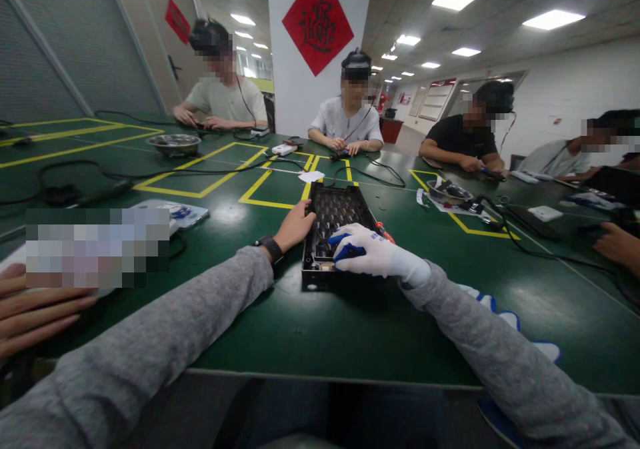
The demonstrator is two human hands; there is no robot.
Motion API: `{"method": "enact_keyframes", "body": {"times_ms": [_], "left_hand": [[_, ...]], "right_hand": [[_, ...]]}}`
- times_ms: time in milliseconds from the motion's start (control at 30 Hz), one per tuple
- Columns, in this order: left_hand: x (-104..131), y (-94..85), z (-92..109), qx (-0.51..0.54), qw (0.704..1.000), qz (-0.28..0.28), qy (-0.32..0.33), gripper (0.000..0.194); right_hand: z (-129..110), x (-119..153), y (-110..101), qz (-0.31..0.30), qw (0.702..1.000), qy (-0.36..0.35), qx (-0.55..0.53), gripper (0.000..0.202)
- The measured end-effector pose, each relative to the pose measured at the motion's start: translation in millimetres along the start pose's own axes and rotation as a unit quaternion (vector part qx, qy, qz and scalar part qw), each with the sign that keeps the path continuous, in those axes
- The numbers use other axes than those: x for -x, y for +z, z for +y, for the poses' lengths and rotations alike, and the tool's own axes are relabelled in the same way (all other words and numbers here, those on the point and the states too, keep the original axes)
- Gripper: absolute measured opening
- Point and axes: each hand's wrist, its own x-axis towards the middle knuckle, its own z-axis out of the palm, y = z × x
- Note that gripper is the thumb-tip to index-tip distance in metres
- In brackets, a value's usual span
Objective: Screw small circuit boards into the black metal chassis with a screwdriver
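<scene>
In front of me on the green table lies a black keyboard (334,209), its open frame showing rows of small light pegs. My left hand (296,224), bare with a black watch (271,248) at the wrist, grips the frame's left edge. Over the near right part of the keyboard is my right hand (367,252), in a white work glove with blue fingers. Its fingers are bent together, and whatever lies between them is hidden. Something with red handles (385,232) shows partly at the keyboard's right side.
A spare white-and-blue glove (510,319) lies beside my right forearm. Left are a clear packet (187,214) and another person's hand (40,312). Metal bowls (174,144) (450,192), black cables (200,171) and yellow tape (270,202) are farther off. Several people sit around the table.
</scene>
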Motion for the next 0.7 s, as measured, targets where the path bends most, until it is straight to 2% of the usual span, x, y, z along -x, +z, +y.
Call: {"method": "enact_keyframes", "body": {"times_ms": [700], "left_hand": [[-1.4, 0.8, -5.2, 0.008, 1.0, 0.004, 0.003, 0.051]], "right_hand": [[2.9, 0.6, 5.3, 0.068, 0.997, -0.033, -0.021, 0.016]]}}
